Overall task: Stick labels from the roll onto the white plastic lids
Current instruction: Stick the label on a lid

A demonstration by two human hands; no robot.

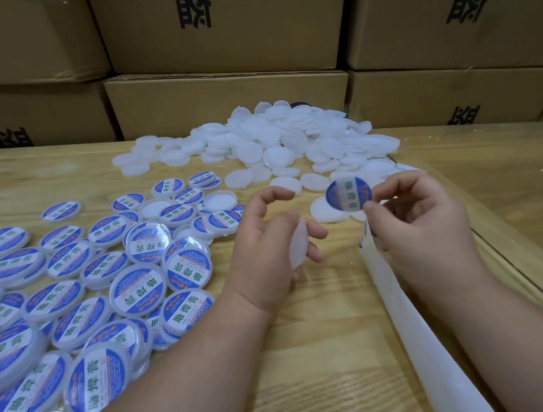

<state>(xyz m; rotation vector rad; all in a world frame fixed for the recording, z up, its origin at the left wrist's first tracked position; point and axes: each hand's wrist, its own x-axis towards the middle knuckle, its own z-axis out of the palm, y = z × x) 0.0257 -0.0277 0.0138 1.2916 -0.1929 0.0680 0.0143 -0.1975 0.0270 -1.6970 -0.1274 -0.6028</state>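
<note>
Above the table (323, 348), right grip (417, 223) pinches label (349, 194); left grip (267, 248) clasps lid (299, 244).

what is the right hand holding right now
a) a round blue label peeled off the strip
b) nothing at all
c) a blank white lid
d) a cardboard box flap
a: the right hand pinches a round blue label by its edge, raised above the table, while the left hand holds a blank white lid.
</note>
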